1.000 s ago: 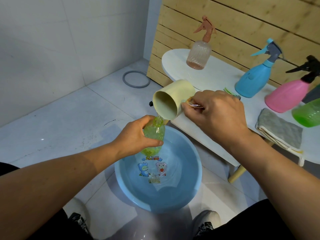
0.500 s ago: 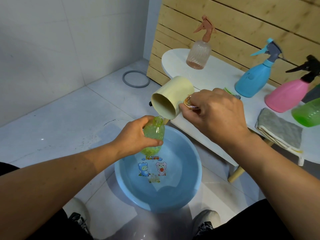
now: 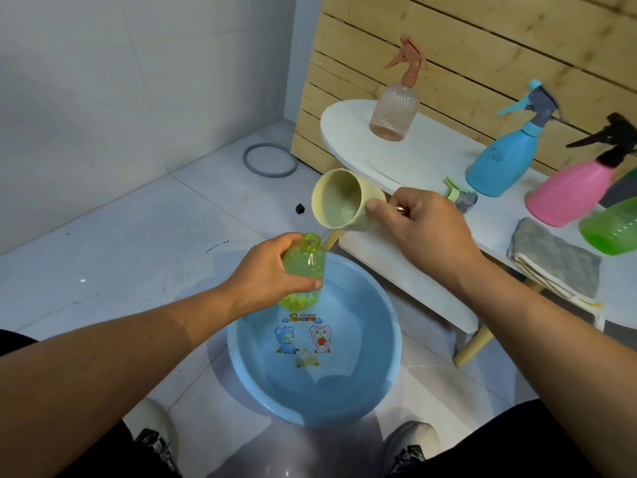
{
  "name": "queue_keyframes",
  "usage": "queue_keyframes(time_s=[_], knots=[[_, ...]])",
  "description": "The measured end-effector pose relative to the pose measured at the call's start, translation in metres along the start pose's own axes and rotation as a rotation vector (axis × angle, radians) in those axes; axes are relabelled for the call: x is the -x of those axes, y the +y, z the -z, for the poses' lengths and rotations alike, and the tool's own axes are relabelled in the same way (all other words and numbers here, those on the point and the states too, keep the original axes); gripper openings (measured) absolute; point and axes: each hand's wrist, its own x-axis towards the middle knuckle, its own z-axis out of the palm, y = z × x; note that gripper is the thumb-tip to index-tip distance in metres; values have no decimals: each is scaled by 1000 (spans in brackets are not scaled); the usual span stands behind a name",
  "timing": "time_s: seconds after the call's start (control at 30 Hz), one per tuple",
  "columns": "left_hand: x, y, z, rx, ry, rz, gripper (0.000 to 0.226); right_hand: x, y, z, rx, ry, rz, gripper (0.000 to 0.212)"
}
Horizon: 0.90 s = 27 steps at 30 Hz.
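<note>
Our left hand (image 3: 272, 274) has its fingers curled round the upper body of a small clear green plastic bottle (image 3: 305, 267), with the thumb on the near side just under the neck. The bottle's mouth is uncapped and tips slightly towards the right. It hangs above the far left rim of a round light-blue plastic basin (image 3: 365, 343) and does not touch it.

Our right hand (image 3: 424, 232) is clenched on the side of a pale yellow plastic cup (image 3: 341, 201), and the fingers hide whatever handle it grips. The cup lies tilted, with its open mouth turned left and towards us. It sits above and right of the bottle's mouth, near it but apart.

The basin sits on pale grey floor tiles (image 3: 138, 236) between our shoes and has cartoon stickers on its bottom. To the right stands a white oval table (image 3: 431, 150) against a wall of light wooden slats (image 3: 482, 36). On the table we see:
- a peach ribbed spray bottle (image 3: 394, 112)
- a blue spray bottle (image 3: 503, 160)
- a pink spray bottle (image 3: 568, 194)
- a green bottle (image 3: 613, 229) at the frame's edge
- a folded grey cloth (image 3: 555, 257)

A grey ring (image 3: 270, 159) lies on the floor by the white wall.
</note>
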Motion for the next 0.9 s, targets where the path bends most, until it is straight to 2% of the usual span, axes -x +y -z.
queue_keyframes(time_s=[0.1, 0.2, 0.37, 0.47, 0.57, 0.7, 0.9], knots=[[-4, -3, 0, 16, -8, 13, 72, -19, 14, -12, -104, -186, -223, 47], [-8, -8, 0, 16, -4, 36, 70, -32, 32, -35, -177, -351, -334, 42], [-12, -19, -4, 28, 39, 59, 72, -27, 76, -105, 6, -611, -443, 24], [-14, -28, -4, 28, 60, 65, 72, -10, 111, -156, 214, -692, -397, 31], [-15, -34, -4, 41, 61, 79, 68, 10, 133, -186, 235, -669, -429, 26], [-18, -36, -6, 62, 58, 104, 67, 30, 136, -210, 315, -682, -380, 32], [-25, -38, -10, 80, 60, 121, 67, 39, 134, -234, 509, -783, -207, 37]])
